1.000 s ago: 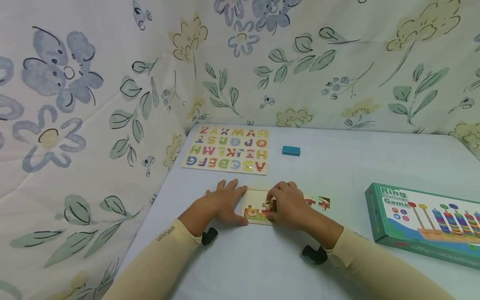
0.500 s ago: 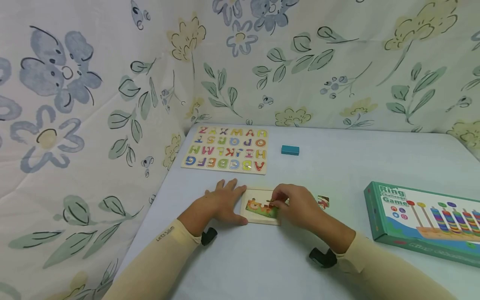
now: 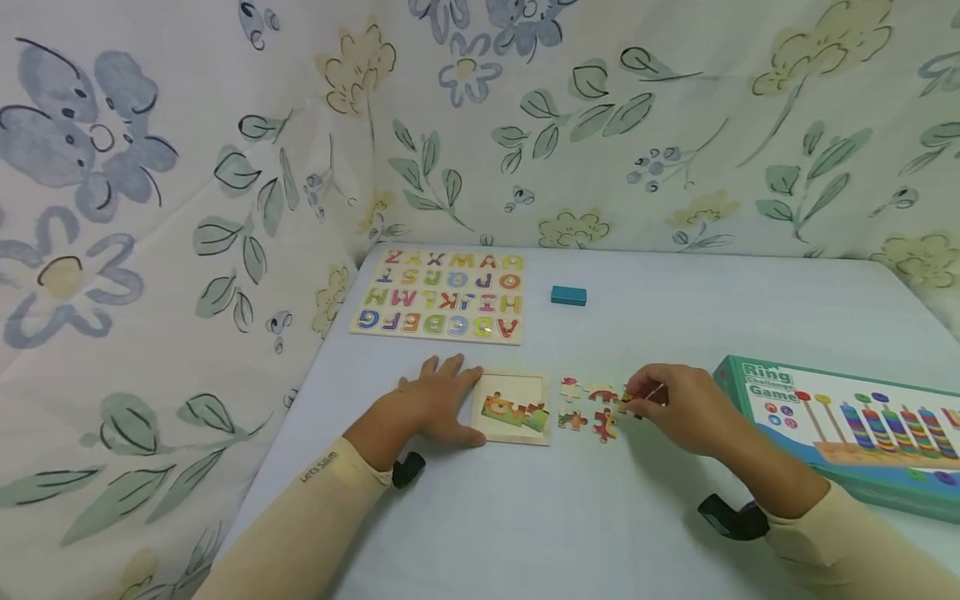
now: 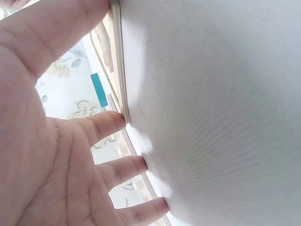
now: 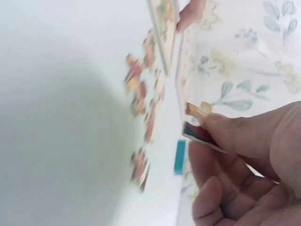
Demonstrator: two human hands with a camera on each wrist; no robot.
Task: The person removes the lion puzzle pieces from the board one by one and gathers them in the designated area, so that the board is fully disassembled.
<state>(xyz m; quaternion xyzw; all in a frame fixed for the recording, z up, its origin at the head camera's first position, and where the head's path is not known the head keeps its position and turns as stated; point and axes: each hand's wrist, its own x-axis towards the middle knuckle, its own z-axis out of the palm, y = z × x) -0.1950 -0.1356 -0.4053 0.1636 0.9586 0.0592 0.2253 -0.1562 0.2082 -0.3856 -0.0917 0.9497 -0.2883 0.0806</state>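
Note:
My left hand [image 3: 442,404] lies spread with straight fingers, thumb and fingertips against the left edge of a shallow wooden puzzle tray [image 3: 531,385]. Joined jigsaw pieces [image 3: 513,412] with an animal face and green ground lie tilted inside it. To the right of the tray, over the table, my right hand [image 3: 686,408] pinches a jigsaw piece [image 5: 201,134] between thumb and finger, raised in the right wrist view. Several loose jigsaw pieces [image 3: 604,425] lie between the tray and this hand. Another loose piece [image 5: 140,165] shows on the table in the right wrist view.
Behind the tray is a wooden alphabet board [image 3: 438,298] with coloured letters. A small teal block [image 3: 568,296] sits to its right. At the right stands a green "Ring Challenge Game" box [image 3: 847,425]. Flowered cloth [image 3: 660,117] hangs behind the white table.
My right hand has lifted away from the tray and moved right with a jigsaw piece, uncovering the tray's right side and loose pieces. My left hand stays at the tray's edge.

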